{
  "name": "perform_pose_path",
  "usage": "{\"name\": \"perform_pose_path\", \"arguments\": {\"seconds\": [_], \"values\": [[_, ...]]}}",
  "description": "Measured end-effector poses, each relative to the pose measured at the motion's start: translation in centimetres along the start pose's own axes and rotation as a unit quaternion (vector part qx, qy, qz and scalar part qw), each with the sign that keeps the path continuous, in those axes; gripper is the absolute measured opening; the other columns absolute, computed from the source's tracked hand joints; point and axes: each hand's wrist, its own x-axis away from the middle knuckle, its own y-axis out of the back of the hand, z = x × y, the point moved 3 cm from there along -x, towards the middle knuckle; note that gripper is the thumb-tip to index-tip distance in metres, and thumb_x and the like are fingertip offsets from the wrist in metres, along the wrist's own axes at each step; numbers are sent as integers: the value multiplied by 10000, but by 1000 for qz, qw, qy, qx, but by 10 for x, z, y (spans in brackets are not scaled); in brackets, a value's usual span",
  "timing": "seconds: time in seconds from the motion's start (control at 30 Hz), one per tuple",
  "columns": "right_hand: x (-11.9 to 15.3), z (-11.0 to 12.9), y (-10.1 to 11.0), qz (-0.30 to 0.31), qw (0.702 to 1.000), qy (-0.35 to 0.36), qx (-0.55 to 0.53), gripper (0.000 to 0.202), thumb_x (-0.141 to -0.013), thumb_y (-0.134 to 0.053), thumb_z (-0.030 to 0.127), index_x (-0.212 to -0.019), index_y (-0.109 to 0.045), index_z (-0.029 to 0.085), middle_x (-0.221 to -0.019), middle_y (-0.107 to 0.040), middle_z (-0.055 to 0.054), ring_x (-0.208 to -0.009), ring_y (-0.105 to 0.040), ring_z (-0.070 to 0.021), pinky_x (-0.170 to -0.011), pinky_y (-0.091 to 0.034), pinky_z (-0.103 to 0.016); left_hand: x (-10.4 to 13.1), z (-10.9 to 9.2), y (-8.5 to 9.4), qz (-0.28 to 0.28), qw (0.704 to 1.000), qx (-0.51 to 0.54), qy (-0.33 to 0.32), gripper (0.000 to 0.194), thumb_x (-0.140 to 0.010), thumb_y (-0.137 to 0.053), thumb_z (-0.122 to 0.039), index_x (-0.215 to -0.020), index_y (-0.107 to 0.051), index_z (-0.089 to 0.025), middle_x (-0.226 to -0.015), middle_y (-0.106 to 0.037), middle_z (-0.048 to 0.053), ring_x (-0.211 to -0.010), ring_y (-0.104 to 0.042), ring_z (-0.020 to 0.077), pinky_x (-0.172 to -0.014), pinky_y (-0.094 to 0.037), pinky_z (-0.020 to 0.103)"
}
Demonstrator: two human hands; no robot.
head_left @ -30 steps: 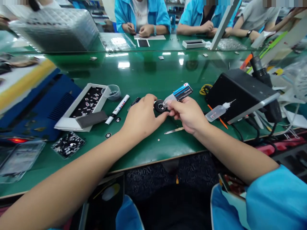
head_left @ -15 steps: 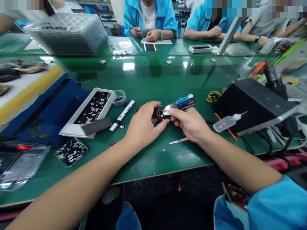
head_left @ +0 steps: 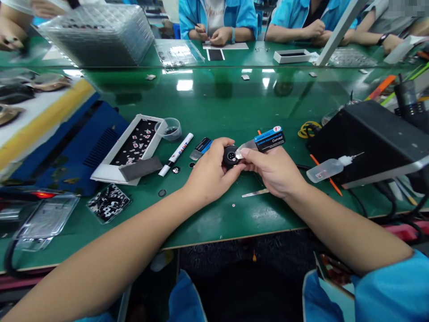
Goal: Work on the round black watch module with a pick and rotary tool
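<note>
Our left fingers hold a round black disc, our right fingers a blue-and-black-labelled metal tool; another such tool shows more now.

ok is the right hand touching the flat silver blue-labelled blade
Touching: in the head view, the right hand pinches the blade, thumb on top.

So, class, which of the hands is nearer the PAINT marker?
Left: the left hand is to the marker's right; the right hand is farther right, holding the tool labelled Curved.
</note>
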Motion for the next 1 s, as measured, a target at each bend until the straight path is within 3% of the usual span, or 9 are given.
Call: {"name": "perform_pose_path", "arguments": {"seconds": [0.13, 0.6, 1.0], "values": [[0, -2, 2, 4, 999, 19, 33, 376, -732, -1060, 444, -867, -816, 191, -875, -797, -12, -833, -716, -141, -778, -596, -279, 1, -2, 0, 8, 1000, -6, -6, 546, -1061, -765, -308, -1548, -563, -169, -1539, -756, 180, -1387, -780, 284, -1203, -669, 483], [1, -8, 3, -26, 997, 44, 53, 323, -726, -1040, 414, -809, -824, 189, -797, -792, -4, -757, -695, -134, -767, -571, -305, 4, -3, 0, 23, 999, -47, -6, 496, -1077, -731, -321, -1513, -540, -183, -1485, -740, 172, -1282, -786, 296, -1054, -660, 475], [4, -8, 1, -14, 998, 54, 28, 246, -732, -1035, 367, -796, -867, 198, -828, -804, -11, -786, -697, -137, -801, -615, -314, 4, -6, 3, 18, 997, -66, -28, 477, -1081, -734, -304, -1502, -537, -202, -1487, -743, 156, -1297, -782, 282, -1073, -669, 460]]}}
